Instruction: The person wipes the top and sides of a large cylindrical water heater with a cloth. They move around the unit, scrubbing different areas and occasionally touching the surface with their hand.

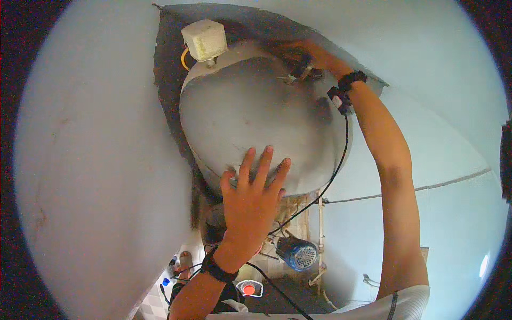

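A large rounded grey tank (256,116) fills the middle of the view. My left hand (253,192) lies on its near side, fingers spread, with nothing in the grip. Over the tank's far right top reaches my right hand (294,50), blurred in deep shadow, so its fingers and anything in them are hard to make out. Just below it are small dark fittings (306,74), unclear in kind. A yellowed white plastic box (206,40) stands on the tank's far left edge, with a yellow wire loop (184,59) beside it.
Walls close in on the left (100,140) and right (448,132). A black cable (340,164) runs from a small black device (338,100) at my right wrist. Lower down are a blue electric motor (300,254), a pipe (321,224) and an orange-capped container (249,289).
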`<state>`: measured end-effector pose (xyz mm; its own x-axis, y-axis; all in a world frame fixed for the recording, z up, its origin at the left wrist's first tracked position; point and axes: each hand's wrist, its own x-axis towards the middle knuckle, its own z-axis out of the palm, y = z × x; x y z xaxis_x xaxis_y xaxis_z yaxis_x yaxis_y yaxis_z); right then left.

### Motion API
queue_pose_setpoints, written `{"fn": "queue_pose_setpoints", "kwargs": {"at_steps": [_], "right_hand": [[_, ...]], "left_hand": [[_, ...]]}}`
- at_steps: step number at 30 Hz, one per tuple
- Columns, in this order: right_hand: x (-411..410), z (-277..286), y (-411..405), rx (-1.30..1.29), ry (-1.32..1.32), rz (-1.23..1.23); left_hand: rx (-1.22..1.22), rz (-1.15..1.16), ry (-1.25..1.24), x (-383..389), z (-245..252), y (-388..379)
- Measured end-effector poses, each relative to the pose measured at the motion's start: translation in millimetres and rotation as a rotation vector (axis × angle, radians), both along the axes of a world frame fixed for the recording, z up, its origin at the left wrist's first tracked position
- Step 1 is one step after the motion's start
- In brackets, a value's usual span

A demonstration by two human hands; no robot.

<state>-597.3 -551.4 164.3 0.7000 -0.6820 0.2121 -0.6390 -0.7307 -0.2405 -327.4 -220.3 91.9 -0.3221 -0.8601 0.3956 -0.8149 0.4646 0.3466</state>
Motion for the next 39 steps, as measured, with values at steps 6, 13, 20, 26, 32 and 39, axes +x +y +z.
{"fn": "queue_pose_setpoints", "kwargs": {"at_steps": [6, 13, 20, 26, 32, 39], "right_hand": [[-14.7, -10.7, -5.0, 0.042, 0.030, -0.078], [-46.1, -18.7, 8.0, 0.467, -0.115, -0.232], [-101.2, 5.5, 112.9, 0.128, 0.223, -0.325], [-229.5, 7.0, 272.2, 0.192, 0.623, -1.091], [-113.3, 7.6, 273.4, -0.113, -0.238, -0.935], [57.9, -25.4, 265.9, -0.108, -0.168, -0.687]], "left_hand": [[-0.025, 0.016, -0.008, 0.9, -1.4, -1.0], [0.008, -0.036, 0.000, -0.7, -7.3, -5.0], [-0.030, -0.023, -0.002, 5.0, -10.6, -4.2], [-0.102, -0.046, 0.023, 4.9, -13.0, 0.0], [-0.160, 0.011, 0.004, 7.3, -19.4, -4.0], [-0.215, -0.066, 0.015, 10.2, -8.8, -3.1]]}}
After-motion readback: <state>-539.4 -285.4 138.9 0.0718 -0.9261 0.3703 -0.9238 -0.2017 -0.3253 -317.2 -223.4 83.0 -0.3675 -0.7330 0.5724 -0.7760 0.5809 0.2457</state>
